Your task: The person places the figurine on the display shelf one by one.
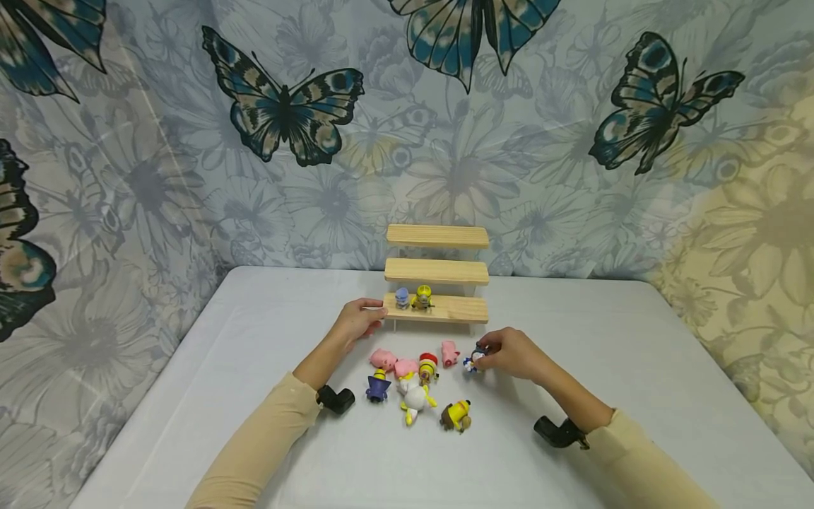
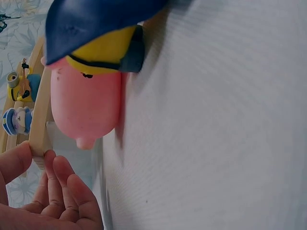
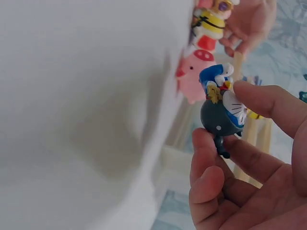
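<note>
I had right hand pinching blue toy near pig, left hand pinching bottom shelf, minion and capped figure on it

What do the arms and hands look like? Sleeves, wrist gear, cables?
Left hand and right hand: no gloves. Left sleeve and right sleeve: long, plain beige, ending near the wrists. Each wrist wears a small black device, stubby and angled: left device, right device. No cables or lettering discernible.

there are ten toy figures, three wooden boards, one table.
</note>
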The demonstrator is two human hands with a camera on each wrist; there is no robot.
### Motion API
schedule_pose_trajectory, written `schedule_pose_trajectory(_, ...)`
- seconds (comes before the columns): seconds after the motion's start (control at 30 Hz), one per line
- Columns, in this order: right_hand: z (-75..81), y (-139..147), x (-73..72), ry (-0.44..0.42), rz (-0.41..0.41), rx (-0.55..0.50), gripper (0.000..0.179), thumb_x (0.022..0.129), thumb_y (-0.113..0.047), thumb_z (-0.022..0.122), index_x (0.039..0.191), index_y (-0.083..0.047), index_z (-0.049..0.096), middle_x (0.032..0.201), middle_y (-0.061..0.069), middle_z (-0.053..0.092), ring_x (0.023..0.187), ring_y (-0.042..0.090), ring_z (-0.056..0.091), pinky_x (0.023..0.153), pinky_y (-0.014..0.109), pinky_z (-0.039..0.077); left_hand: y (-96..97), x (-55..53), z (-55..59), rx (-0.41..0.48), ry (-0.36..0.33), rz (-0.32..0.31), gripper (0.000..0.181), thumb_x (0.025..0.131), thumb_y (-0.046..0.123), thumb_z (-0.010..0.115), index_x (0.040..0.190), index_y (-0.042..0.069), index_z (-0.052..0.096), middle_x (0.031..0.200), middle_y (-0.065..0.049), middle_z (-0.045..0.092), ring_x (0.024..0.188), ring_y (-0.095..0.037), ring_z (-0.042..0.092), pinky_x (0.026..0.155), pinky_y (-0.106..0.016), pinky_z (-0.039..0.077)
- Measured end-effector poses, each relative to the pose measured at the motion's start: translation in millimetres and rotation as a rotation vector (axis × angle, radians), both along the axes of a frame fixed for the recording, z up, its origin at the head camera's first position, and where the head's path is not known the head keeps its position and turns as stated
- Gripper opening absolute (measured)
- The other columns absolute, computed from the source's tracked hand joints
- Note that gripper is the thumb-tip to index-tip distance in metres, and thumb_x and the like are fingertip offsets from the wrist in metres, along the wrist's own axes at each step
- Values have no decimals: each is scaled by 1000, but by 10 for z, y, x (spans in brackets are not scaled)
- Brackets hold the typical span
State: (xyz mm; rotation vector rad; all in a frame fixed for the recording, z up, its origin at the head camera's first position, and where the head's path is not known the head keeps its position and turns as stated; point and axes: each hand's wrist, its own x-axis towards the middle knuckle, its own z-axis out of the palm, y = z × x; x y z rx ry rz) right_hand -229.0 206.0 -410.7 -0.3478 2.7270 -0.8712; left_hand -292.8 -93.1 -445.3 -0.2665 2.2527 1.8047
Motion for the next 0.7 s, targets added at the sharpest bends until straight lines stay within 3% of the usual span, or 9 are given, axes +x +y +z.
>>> schedule_pose_trajectory(0.3, 109, 9, -52, 55, 20, -3, 41, 78, -19, 79, 110, 5, 68, 78, 5, 63, 71, 14, 50, 61, 27, 42, -1, 6, -2, 8, -3, -4, 37, 92, 24, 67, 126, 10, 62, 95, -7, 70, 74, -12, 60, 62, -24, 46)
schedule_pose_trajectory(0.7, 215, 11, -98, 154, 57, -16, 40, 80, -15, 77, 112, 6, 66, 85, 7, 64, 74, 15, 52, 62, 26, 42, 1, 4, -1, 13, 1, 0, 37, 91, 24, 68, 125, 11, 63, 93, -6, 70, 73, -11, 60, 62, -24, 46)
